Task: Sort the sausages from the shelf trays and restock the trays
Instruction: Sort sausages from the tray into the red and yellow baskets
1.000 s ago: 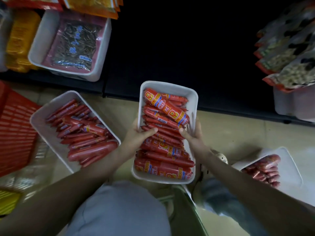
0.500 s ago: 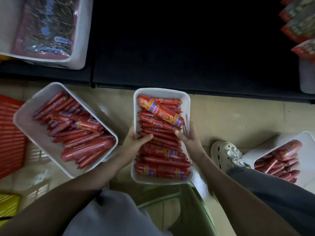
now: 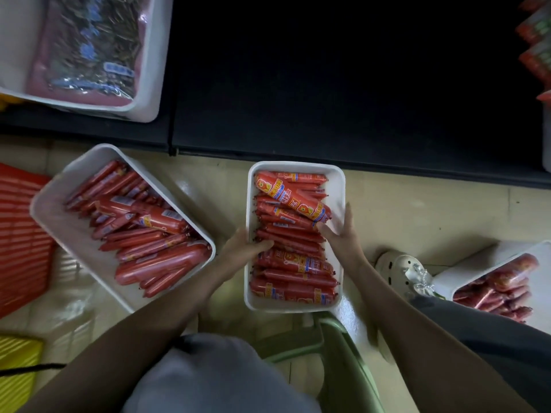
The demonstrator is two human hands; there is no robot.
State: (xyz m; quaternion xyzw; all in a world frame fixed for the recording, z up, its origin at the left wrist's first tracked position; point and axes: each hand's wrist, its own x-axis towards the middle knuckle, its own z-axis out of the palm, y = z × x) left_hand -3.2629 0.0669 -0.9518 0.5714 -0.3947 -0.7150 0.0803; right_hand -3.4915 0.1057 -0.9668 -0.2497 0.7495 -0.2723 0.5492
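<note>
Closest to the camera is a green stool, with both bare arms reaching forward past it. Both hands are on the middle tray, a white one packed with red sausages lying mostly crosswise. One fatter sausage sits tilted on top near the far end. The left hand grips the tray's left rim, thumb hooked over onto the sausages. The right hand grips the right rim the same way, thumb inside; its fingers run up along the outer wall and are a bit blurred. Can't really tell if the tray is resting on the floor or held just off it.

To the left, just beside that hand, the left tray lies at an angle on the floor, also full of red sausages. A red basket is further left. Off to the right, a pale shoe is next to the right tray, which holds more sausages and is cut off by the edge.

Beyond all that is the dark shelf, with a white bin holding a shiny packet on its left end.
</note>
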